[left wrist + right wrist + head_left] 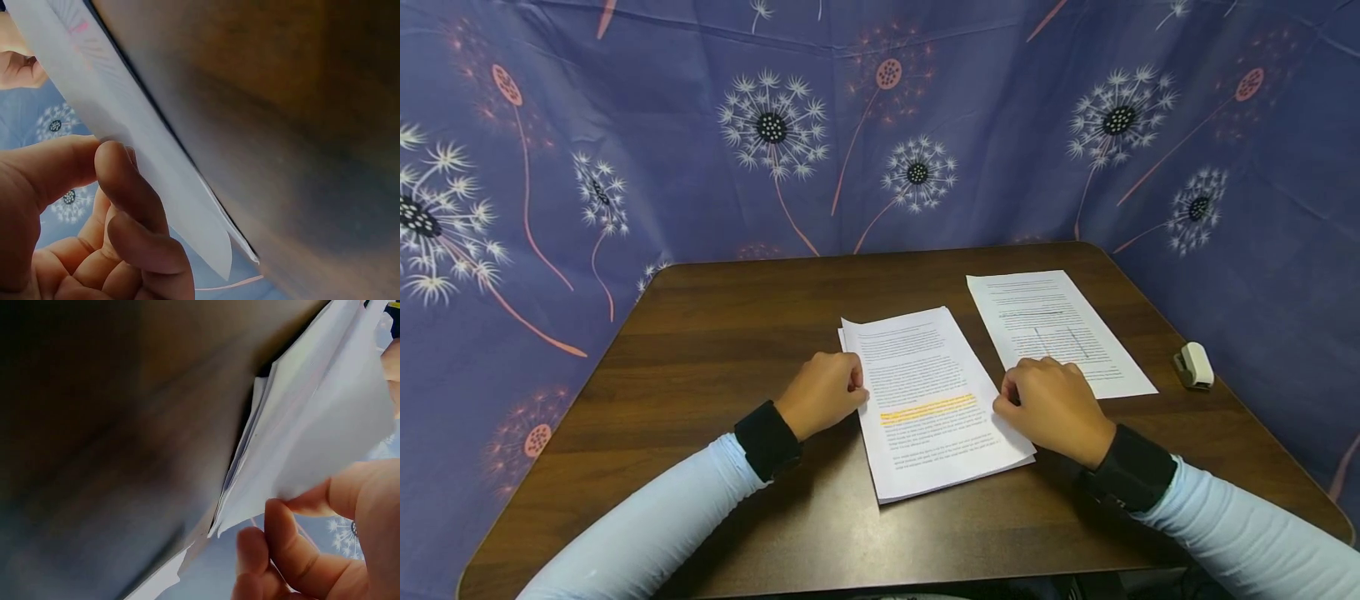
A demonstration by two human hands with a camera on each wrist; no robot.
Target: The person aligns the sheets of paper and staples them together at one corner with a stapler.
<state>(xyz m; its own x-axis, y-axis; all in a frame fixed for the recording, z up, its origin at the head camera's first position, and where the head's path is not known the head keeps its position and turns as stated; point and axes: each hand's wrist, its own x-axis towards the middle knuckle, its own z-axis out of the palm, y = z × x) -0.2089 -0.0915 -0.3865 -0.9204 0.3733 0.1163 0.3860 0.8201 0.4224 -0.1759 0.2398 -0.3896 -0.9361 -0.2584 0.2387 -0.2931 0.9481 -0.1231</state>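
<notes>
A printed sheet (910, 358) with a band of orange highlighting (928, 410) lies on top of a small stack of paper in front of me. My left hand (823, 393) pinches its left edge between thumb and index finger. At the right edge, my right hand (1060, 408) pinches the same sheet in the same way. Both wrist views show the top sheet (337, 431) lifted and bowed at its edges. Underneath, the edges of the other sheets (253, 434) show, close over the table. The remaining fingers of both hands are curled in.
Another printed page (1060, 325) lies flat behind my right hand, with lines drawn over its text. Near the right edge of the brown table (715, 325) sits a small white object with a dark underside (1197, 365). A blue dandelion-patterned cloth (850, 167) hangs behind the table.
</notes>
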